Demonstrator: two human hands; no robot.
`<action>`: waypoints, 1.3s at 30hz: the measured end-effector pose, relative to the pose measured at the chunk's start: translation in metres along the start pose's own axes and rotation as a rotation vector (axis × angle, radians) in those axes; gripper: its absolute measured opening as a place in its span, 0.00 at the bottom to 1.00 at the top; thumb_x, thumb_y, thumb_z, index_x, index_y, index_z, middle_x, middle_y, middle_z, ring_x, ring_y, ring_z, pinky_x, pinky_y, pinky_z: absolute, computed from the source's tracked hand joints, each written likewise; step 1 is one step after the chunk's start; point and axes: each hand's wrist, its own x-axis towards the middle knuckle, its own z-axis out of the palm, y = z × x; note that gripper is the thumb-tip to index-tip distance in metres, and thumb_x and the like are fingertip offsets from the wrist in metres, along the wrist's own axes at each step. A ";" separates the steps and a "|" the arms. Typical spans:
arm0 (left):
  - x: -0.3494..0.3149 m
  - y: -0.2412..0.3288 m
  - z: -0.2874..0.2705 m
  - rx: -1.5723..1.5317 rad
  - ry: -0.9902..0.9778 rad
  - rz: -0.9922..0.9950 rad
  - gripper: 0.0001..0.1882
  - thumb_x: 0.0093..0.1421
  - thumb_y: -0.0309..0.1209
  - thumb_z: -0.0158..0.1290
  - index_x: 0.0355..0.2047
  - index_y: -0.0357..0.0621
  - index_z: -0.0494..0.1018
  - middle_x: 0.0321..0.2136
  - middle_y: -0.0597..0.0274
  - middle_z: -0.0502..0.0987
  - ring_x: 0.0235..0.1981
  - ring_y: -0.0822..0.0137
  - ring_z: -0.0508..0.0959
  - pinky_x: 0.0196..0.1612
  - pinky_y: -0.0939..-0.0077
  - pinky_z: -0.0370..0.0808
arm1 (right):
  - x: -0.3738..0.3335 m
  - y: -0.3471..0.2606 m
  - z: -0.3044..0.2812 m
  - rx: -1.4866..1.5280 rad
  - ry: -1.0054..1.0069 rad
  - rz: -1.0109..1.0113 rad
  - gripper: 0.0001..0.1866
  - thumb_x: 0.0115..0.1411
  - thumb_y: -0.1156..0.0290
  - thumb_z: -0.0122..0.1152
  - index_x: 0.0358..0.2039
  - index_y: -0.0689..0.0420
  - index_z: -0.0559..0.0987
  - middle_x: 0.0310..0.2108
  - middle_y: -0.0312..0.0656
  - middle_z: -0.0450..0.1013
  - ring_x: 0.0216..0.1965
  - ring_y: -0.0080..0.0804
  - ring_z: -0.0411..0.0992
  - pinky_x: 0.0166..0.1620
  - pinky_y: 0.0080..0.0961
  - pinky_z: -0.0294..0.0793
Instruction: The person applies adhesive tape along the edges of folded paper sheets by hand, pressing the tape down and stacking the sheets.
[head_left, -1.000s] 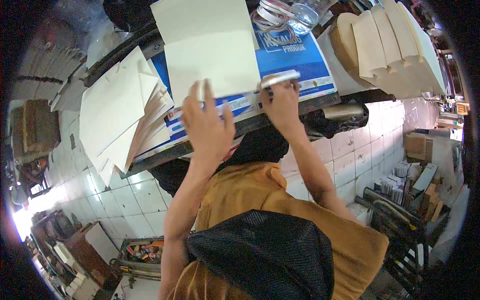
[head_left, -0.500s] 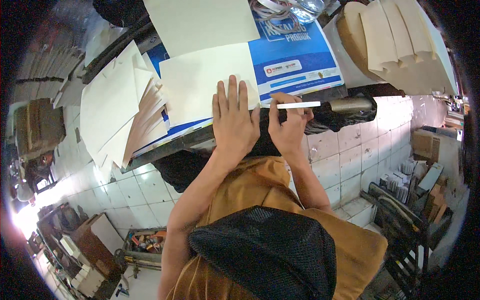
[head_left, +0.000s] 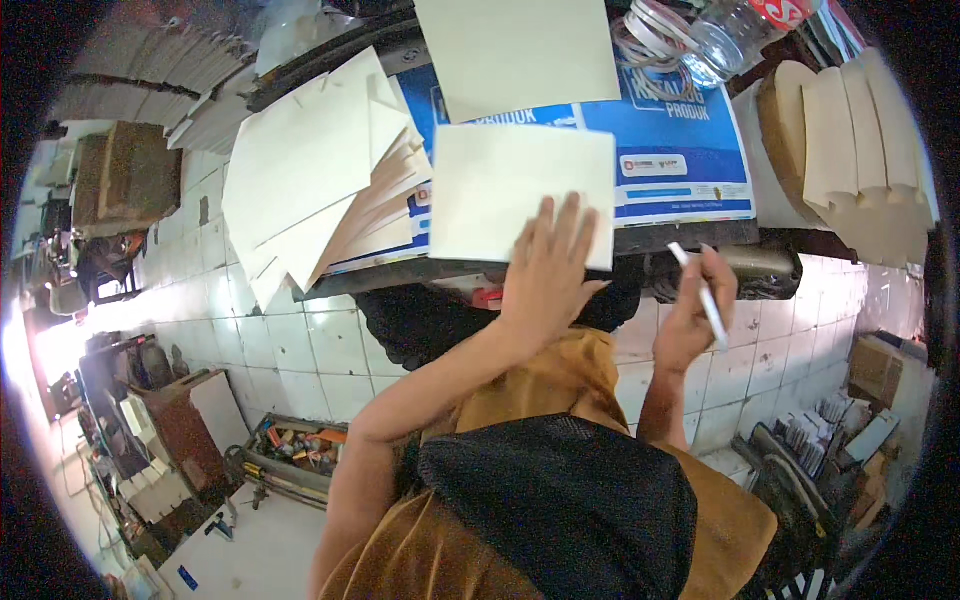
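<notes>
A cream sheet of paper (head_left: 490, 190) lies over blue printed sheets (head_left: 700, 155) on the worktable, its near edge reaching the table's front edge. My left hand (head_left: 550, 265) rests flat on its lower right part, fingers stretched out and slightly apart. Off to the right, past the table's front edge, my right hand (head_left: 692, 310) is closed round a slim white stick (head_left: 710, 300), which points up and to the left, apart from the paper. Another cream sheet (head_left: 525, 55) lies just behind, and a fanned heap of cream folded paper (head_left: 310, 170) is on the left.
A clear plastic bottle (head_left: 735, 40) and a roll of pale strapping (head_left: 655, 35) sit at the back right. Folded cream paper pieces (head_left: 860, 140) stand at the far right. Below left is a tray of small tools (head_left: 295, 445). A cardboard box (head_left: 875, 370) is at right.
My right hand has drawn away from the paper's right edge, toward me and rightward, with the white stick. The sheet has shifted toward the table's front edge under my left hand. The view has shifted.
</notes>
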 end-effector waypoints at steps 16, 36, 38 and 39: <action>-0.018 -0.173 -0.148 0.062 0.255 -0.393 0.22 0.68 0.24 0.46 0.61 0.44 0.75 0.63 0.50 0.73 0.68 0.49 0.68 0.71 0.58 0.62 | -0.004 0.007 0.007 0.522 -0.088 0.288 0.11 0.70 0.78 0.57 0.50 0.67 0.76 0.46 0.43 0.73 0.45 0.29 0.76 0.51 0.30 0.81; 0.052 -0.062 0.005 -0.148 0.316 -0.006 0.27 0.72 0.39 0.46 0.67 0.39 0.65 0.70 0.46 0.63 0.71 0.46 0.61 0.72 0.49 0.58 | 0.009 -0.030 0.042 0.190 -0.324 -0.059 0.16 0.66 0.77 0.62 0.54 0.61 0.77 0.39 0.41 0.78 0.40 0.30 0.76 0.47 0.27 0.76; 0.037 -0.078 -0.027 -1.003 0.437 -0.180 0.23 0.70 0.33 0.49 0.63 0.38 0.69 0.63 0.46 0.72 0.66 0.56 0.70 0.68 0.60 0.66 | 0.009 -0.034 0.074 0.154 -0.500 -0.149 0.18 0.64 0.79 0.63 0.55 0.59 0.77 0.38 0.42 0.78 0.37 0.30 0.77 0.46 0.27 0.75; 0.027 -0.083 -0.039 -1.037 0.456 -0.193 0.21 0.70 0.30 0.50 0.61 0.37 0.70 0.59 0.47 0.75 0.61 0.58 0.74 0.65 0.63 0.69 | 0.004 -0.033 0.089 0.170 -0.512 -0.216 0.19 0.63 0.79 0.64 0.55 0.58 0.77 0.37 0.43 0.78 0.36 0.30 0.77 0.45 0.28 0.75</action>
